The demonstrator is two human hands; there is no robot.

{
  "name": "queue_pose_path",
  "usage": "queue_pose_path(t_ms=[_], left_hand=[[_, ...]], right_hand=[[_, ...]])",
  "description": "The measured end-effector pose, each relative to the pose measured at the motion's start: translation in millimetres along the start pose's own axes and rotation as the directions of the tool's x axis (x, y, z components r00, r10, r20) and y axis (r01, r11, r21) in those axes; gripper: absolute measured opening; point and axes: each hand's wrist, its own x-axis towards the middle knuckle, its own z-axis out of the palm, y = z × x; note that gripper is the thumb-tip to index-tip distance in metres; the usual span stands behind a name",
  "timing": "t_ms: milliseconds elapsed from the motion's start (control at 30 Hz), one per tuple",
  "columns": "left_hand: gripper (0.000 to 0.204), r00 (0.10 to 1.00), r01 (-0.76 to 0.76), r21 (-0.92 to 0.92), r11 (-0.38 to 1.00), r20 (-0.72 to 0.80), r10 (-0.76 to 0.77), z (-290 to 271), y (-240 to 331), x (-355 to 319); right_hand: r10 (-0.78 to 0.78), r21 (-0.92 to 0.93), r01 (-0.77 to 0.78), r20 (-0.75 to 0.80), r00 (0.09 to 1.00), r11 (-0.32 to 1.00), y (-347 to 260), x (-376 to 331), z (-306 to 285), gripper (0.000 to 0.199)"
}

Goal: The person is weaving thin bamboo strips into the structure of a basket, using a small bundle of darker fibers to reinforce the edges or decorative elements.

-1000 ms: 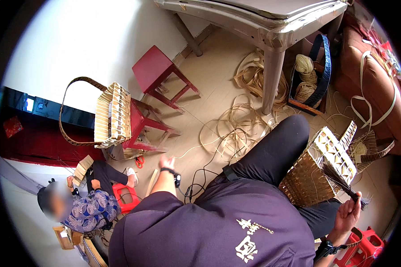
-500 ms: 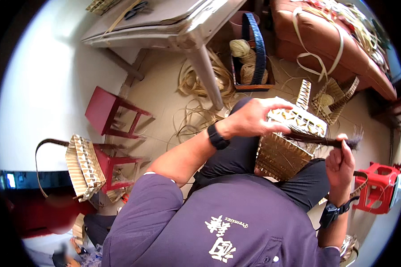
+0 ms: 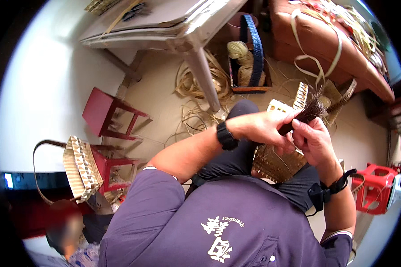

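Note:
A bundle of dark brown fibres (image 3: 314, 108), frayed like a brush at its far end, is held between my two hands above my lap. My left hand (image 3: 269, 129) grips its lower part, fingers curled round it. My right hand (image 3: 315, 139) pinches it beside the left, thumb pressed on the dark strands. Beneath them a woven basket (image 3: 278, 164) of brown and cream strips rests between my knees. Its upper rim is largely covered by my hands, while a patterned strip handle (image 3: 300, 95) stands up behind.
A table (image 3: 182, 38) with scissors (image 3: 136, 11) stands ahead. Under it lie coiled strips (image 3: 200, 80); beside it is a basket with yarn balls (image 3: 247, 74). A sofa (image 3: 325, 40) bears more strips. Red stools (image 3: 104, 113) and another woven bag (image 3: 82, 169) are left; a red plastic stool (image 3: 374, 187) is right.
My right hand has come inward to meet my left, bringing the bundle's frayed end up and over the basket. The bundle now points away from me instead of rightward.

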Motion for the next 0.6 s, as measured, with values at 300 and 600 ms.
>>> queue_pose_path(t_ms=[300,600], left_hand=[[0.025,0.779,0.234,-0.503,0.832,-0.415,-0.470,-8,10,-46],[0.020,0.861,0.182,-0.024,0.983,-0.479,-0.171,2,-3,-50]], right_hand=[[0.075,-0.454,-0.037,0.065,0.995,0.890,3,29,17,0.054],[0.040,-0.822,0.027,0.060,0.997,0.568,30,43,18,0.045]])
